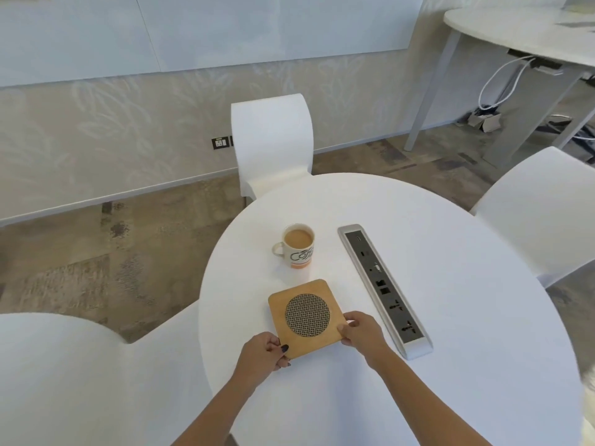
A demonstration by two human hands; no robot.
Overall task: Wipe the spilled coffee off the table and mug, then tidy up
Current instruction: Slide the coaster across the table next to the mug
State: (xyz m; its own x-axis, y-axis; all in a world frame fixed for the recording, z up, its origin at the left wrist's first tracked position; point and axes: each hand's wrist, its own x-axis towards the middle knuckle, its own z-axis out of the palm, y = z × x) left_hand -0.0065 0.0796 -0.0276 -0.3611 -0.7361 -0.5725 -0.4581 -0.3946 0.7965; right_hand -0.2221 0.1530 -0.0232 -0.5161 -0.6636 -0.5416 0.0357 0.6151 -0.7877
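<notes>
While both hands pinch the near corners of one wooden coaster (305,318), left hand (264,352) and right hand (362,333) either side: one mug (297,246) of coffee just beyond, far and slightly left, upright on the table (467,317); handle pointing left; left hand marginally nearer; one power strip (384,289) right; no spill discernible.

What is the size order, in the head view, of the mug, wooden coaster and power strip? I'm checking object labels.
Largest to smallest as they appear:
1. power strip, the longest by far
2. wooden coaster, held at its near corners by both hands
3. mug; it sits farther from the camera, so its true gap to the coaster is unsure.
</notes>
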